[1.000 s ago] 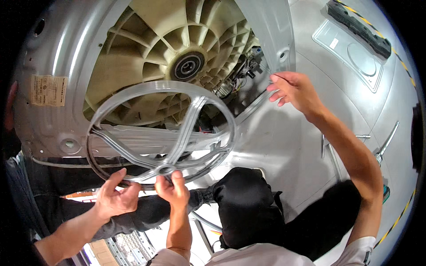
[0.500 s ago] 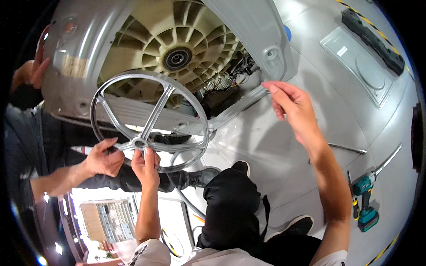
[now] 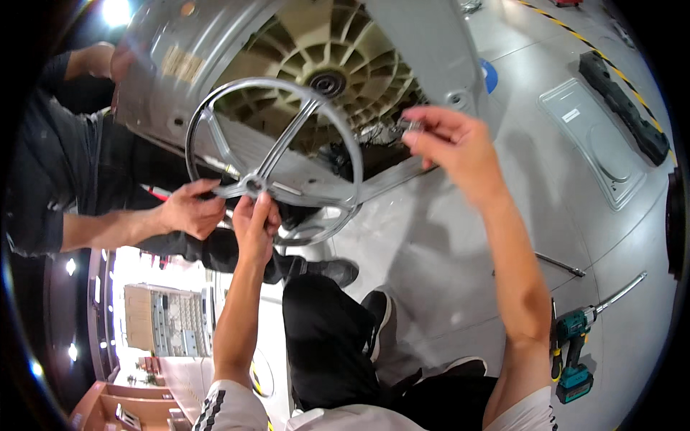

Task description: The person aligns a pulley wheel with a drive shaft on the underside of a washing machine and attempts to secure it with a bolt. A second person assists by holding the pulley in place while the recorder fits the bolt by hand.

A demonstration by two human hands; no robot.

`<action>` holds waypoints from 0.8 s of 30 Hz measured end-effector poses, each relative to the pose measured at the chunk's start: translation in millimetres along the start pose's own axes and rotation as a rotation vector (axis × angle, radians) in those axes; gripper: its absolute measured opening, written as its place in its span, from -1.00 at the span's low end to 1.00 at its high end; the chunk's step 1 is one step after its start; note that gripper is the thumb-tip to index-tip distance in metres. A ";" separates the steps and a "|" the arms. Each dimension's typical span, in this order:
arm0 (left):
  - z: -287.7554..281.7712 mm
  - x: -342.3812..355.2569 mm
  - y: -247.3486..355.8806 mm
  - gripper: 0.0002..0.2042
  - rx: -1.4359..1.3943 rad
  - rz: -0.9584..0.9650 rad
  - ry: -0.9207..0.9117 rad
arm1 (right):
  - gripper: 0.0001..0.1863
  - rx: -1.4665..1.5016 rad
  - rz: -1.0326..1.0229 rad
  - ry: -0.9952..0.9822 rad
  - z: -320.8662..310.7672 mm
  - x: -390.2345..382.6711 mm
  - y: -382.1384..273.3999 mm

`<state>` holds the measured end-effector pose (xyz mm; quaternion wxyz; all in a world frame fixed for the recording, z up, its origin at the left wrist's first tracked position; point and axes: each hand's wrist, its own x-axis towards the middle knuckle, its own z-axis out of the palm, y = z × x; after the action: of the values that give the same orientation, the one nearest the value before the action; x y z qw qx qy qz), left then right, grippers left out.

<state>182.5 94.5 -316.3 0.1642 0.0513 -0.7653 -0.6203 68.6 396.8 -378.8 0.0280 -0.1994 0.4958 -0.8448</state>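
Note:
My left hand (image 3: 255,226) grips a silver spoked pulley wheel (image 3: 287,134) just below its hub. A co-worker's hand (image 3: 198,210) holds the same wheel at the left. Behind the wheel is a grey appliance cabinet (image 3: 399,29) with an opening showing a cream ribbed drum back (image 3: 291,50) and a dark central bearing (image 3: 326,84). My right hand (image 3: 449,151) is raised right of the wheel, pinching a small metal piece (image 3: 412,126), blurred, in front of the opening's lower right.
On the tiled floor at right lie a metal panel (image 3: 575,126), a dark foam strip (image 3: 622,108), a teal cordless tool (image 3: 573,359) and a metal bar (image 3: 557,263). The co-worker's dark shoe (image 3: 327,271) is below the wheel. A wooden shelf unit (image 3: 115,395) appears bottom left.
My view has swung, showing more floor and room. The wheel sits higher in view. My right hand's fingers now show a small metal piece. The co-worker's arm has moved up with the wheel.

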 end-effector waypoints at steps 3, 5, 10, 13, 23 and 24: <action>-0.2 -0.9 -6.1 -0.82 -0.002 -0.025 0.000 | -0.70 0.010 -0.045 0.022 14.1 1.1 -17.9; 4.4 -3.6 1.6 -0.82 0.024 -0.023 -0.036 | -0.68 -0.012 -0.046 -0.064 21.8 3.6 -23.5; 14.6 -7.1 9.0 -0.81 -0.027 -0.030 0.013 | -0.72 0.105 -0.064 -0.206 62.7 -4.0 -24.9; 16.3 -5.8 7.6 -0.81 -0.049 -0.041 0.039 | -0.77 0.154 0.017 -0.258 83.0 -2.3 -20.4; 15.0 -9.6 2.9 -0.82 -0.079 -0.024 0.043 | -0.76 0.303 0.100 -0.147 121.6 -7.9 -9.3; 14.6 -8.8 0.8 -0.82 -0.075 -0.017 0.042 | -0.76 0.295 0.100 -0.144 123.6 -9.6 -9.2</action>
<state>186.3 110.8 -319.8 0.1768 0.0645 -0.7373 -0.6488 123.9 301.7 -320.9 0.1344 -0.2282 0.3726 -0.8894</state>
